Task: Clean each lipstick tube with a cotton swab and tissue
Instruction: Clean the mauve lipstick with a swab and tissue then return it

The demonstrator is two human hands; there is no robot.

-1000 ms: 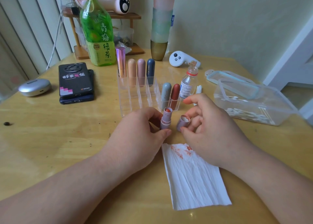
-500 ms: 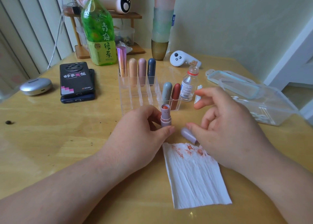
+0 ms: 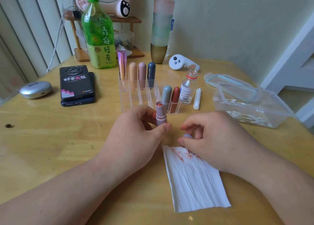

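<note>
The left hand (image 3: 136, 136) grips an uncapped lipstick (image 3: 161, 114) upright just before the organizer (image 3: 146, 95). The right hand (image 3: 214, 139) pinches its cap (image 3: 186, 137) above the stained tissue (image 3: 195, 182) on the table (image 3: 51, 148).

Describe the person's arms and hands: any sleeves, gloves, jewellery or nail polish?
The left hand and right hand are bare, without gloves. No ring, watch or bracelet shows on the sides in view. The left forearm and right forearm are uncovered to the frame edge, no sleeve visible. Visible nails look short and unpainted.
</note>
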